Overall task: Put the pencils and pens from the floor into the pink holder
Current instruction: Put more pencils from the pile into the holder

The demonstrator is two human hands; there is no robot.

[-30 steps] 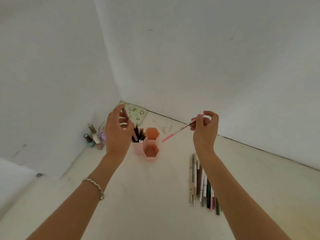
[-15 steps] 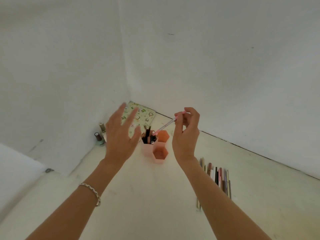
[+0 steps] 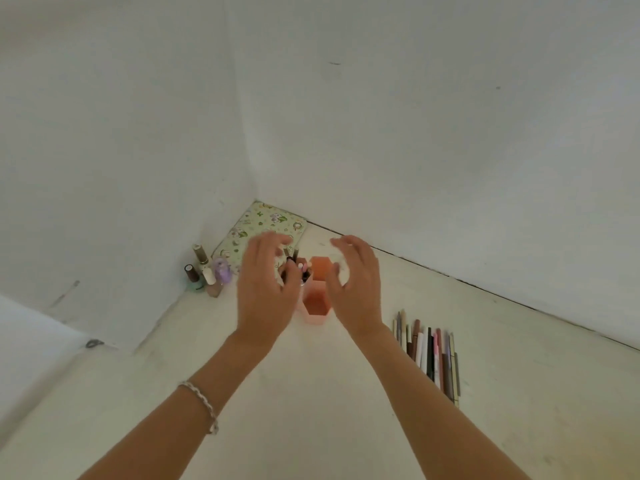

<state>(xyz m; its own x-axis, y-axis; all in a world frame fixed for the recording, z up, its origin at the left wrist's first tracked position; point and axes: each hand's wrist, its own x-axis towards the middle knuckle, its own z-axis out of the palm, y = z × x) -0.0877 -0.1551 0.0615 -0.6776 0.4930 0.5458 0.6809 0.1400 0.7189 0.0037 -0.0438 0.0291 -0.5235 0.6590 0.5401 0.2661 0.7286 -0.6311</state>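
The pink holder (image 3: 316, 304) with hexagonal cells stands on the floor near the room's corner. Its left cell holds several dark pens and a pink pen (image 3: 304, 270), partly hidden by my left hand. My left hand (image 3: 266, 289) hovers over that cell with fingers curled and apart, holding nothing. My right hand (image 3: 356, 282) hangs just right of the holder, fingers spread and empty. A row of pencils and pens (image 3: 429, 355) lies on the floor to the right of my right forearm.
A floral pouch (image 3: 256, 226) leans in the corner behind the holder. Small nail polish bottles (image 3: 206, 273) stand by the left wall. Two white walls close in the corner; pale floor stretches toward me.
My right hand carried the pink pen left to the holder and let it go into the left cell. Both hands now flank the holder, empty.
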